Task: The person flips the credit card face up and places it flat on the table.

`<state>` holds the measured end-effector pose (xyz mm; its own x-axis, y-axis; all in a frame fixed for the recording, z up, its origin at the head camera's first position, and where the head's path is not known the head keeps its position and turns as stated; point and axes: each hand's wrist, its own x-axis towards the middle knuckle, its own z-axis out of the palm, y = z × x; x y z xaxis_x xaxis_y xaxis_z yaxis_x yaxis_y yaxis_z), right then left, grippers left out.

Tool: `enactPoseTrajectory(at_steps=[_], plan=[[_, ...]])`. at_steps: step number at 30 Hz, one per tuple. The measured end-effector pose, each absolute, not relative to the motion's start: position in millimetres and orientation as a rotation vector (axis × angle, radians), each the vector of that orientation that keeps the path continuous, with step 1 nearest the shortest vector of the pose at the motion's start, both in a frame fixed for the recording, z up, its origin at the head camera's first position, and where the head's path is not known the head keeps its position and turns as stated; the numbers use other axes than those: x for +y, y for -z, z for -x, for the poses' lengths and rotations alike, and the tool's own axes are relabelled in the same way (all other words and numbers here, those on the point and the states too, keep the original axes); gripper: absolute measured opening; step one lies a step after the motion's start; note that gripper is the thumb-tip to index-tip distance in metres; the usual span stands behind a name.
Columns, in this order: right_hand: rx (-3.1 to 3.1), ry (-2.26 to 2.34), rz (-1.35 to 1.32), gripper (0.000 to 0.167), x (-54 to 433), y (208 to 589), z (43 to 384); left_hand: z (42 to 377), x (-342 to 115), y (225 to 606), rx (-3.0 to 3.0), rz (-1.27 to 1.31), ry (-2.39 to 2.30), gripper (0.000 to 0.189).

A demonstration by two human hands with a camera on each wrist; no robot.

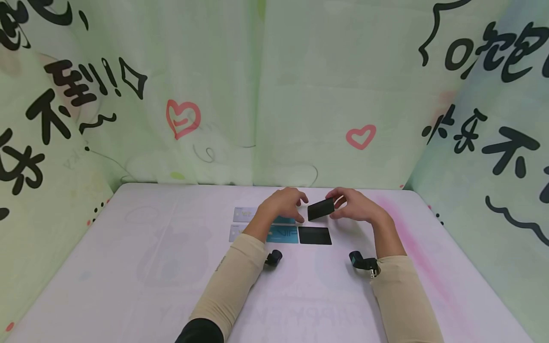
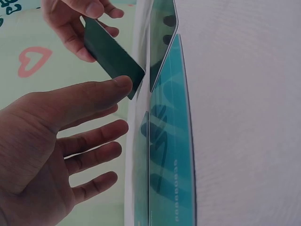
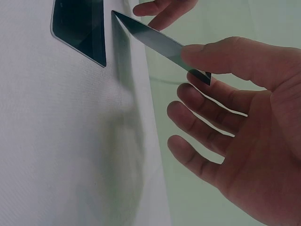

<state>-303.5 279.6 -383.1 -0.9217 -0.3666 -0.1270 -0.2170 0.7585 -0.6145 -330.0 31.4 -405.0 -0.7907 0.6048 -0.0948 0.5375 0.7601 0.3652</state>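
My right hand [image 1: 355, 206] pinches a black card [image 1: 320, 209] by its right end between thumb and fingers, the card tilted with its left end lower. In the right wrist view the other fingers [image 3: 190, 120] spread loosely below it. My left hand [image 1: 283, 206] hovers just left of that card, fingers relaxed and holding nothing; its thumb overlaps the card's corner in the left wrist view. Beneath the left hand lie a front blue VIP card [image 1: 283, 234] and a back blue card [image 1: 284, 220], partly hidden. Another black card [image 1: 315, 236] lies flat at the right of the front row.
Two silver-grey cards, one in the back row [image 1: 243, 214] and one in the front row [image 1: 236, 232], lie at the left. The white table [image 1: 171, 276] ends at a pale green curtain [image 1: 300, 95]. Small black wrist cameras [image 1: 362, 261] stick out from both beige sleeves.
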Motion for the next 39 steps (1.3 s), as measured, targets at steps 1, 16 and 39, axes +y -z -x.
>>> enactPoseTrajectory(at_steps=[1,16,39], plan=[[2.719,0.903,0.460,0.057,280,383,304,330,31,405,2.748,-0.902,-0.482,0.059],[2.757,0.938,0.531,0.056,282,379,306,328,30,401,2.730,-0.862,-0.507,0.057],[2.748,0.989,0.566,0.053,284,371,303,331,24,405,2.606,-0.882,-0.732,0.056]])
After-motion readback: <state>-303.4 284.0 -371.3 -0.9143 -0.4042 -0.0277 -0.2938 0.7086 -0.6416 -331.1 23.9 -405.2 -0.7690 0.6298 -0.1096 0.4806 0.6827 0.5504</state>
